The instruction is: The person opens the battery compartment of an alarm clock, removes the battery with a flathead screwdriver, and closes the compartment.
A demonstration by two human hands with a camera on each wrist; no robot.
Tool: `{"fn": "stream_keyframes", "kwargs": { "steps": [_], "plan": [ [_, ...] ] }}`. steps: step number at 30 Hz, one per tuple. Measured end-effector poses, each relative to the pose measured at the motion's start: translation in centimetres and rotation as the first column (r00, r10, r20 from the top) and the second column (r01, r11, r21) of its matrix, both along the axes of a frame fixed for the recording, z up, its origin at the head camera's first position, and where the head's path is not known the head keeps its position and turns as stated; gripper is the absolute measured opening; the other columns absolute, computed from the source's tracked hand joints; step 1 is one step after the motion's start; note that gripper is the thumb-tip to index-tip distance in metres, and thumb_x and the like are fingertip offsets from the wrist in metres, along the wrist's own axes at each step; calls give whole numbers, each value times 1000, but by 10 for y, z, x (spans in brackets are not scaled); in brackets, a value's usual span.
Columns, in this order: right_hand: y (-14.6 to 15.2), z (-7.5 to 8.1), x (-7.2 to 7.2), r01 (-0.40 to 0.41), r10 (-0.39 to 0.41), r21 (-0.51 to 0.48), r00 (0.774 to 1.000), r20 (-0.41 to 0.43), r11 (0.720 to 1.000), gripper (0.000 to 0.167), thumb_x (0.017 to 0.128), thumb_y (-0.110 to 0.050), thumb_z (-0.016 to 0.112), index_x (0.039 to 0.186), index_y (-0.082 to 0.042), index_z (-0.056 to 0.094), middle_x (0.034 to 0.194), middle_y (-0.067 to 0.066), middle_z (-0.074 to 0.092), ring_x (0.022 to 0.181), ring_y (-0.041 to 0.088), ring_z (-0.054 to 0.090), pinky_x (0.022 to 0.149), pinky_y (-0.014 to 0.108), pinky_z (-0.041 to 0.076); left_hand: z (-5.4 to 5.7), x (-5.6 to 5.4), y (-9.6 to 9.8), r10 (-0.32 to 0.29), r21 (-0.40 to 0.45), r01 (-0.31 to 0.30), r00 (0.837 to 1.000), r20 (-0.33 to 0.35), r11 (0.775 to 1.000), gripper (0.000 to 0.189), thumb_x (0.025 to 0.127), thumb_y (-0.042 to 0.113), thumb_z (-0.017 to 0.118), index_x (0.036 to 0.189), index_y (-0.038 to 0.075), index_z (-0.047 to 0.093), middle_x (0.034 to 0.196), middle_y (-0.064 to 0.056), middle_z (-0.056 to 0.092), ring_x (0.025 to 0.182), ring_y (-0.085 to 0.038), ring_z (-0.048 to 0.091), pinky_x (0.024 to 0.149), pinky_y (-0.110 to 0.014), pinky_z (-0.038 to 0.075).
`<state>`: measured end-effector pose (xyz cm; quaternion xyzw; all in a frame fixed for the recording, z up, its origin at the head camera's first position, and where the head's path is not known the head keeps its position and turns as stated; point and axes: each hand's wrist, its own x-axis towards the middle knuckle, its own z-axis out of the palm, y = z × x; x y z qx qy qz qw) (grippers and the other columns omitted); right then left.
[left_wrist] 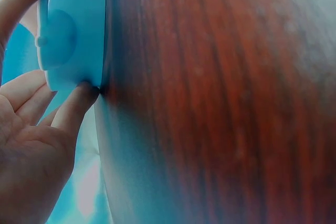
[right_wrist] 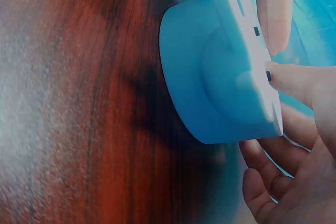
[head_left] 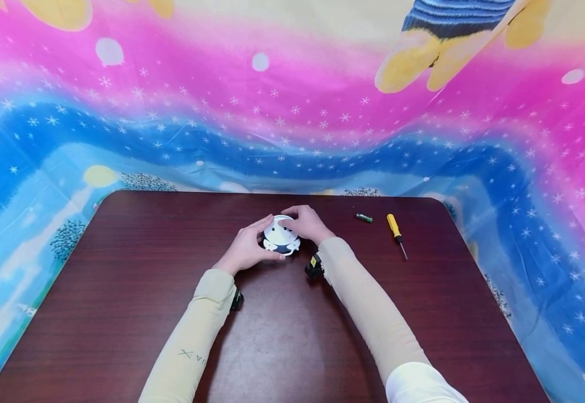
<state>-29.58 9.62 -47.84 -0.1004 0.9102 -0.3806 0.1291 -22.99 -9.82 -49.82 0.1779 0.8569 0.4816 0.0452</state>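
A white round plastic device (head_left: 282, 235) with small dark spots and a dark panel on its face sits on the table, face up. My left hand (head_left: 246, 246) grips it from the left, thumb at its near edge and fingers at its far left side. In the left wrist view the thumb (left_wrist: 79, 106) presses the lower side wall. My right hand (head_left: 308, 224) holds the far right side, thumb on the face and fingers round the rim. The right wrist view shows that thumb (right_wrist: 296, 81) beside a small dark slot. The device's underside is hidden.
On the brown wooden table (head_left: 136, 291), a green battery (head_left: 364, 218) lies right of my hands. Farther right is a screwdriver (head_left: 396, 232) with a yellow and black handle, its tip toward me. A printed cloth (head_left: 292, 123) hangs behind the table and around its sides.
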Motion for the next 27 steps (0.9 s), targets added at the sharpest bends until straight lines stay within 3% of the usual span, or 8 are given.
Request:
{"fn": "stream_keyframes", "kwargs": {
  "steps": [5, 19, 27],
  "plan": [
    [2, -2, 0, 24, -21, -63, 998, 55, 998, 33, 97, -31, 72, 122, -9, 75, 126, 9, 67, 104, 20, 62, 83, 33, 53, -1, 0, 0, -2, -3, 2, 1000, -4, 1000, 108, 69, 25, 98, 155, -1, 38, 160, -14, 36, 140, -21, 43, 105, -35, 45],
    [3, -4, -4, 112, -89, -130, 982, 166, 985, 28, 94, -30, 75, 115, -12, 76, 119, 6, 66, 98, 21, 61, 79, 31, 52, -1, 0, 1, -1, -6, 1, 1000, -12, 1000, 108, 69, 29, 98, 155, -1, 39, 160, -14, 37, 139, -21, 43, 105, -34, 45],
    [1, -6, -1, 140, -116, -134, 978, 176, 981, 25, 94, -30, 75, 113, -13, 76, 116, 6, 64, 95, 21, 60, 76, 30, 51, -2, 0, 1, 4, -23, -4, 1000, 0, 1000, 109, 69, 30, 97, 156, 1, 39, 161, -10, 36, 139, -19, 44, 105, -34, 46]
  ]
}}
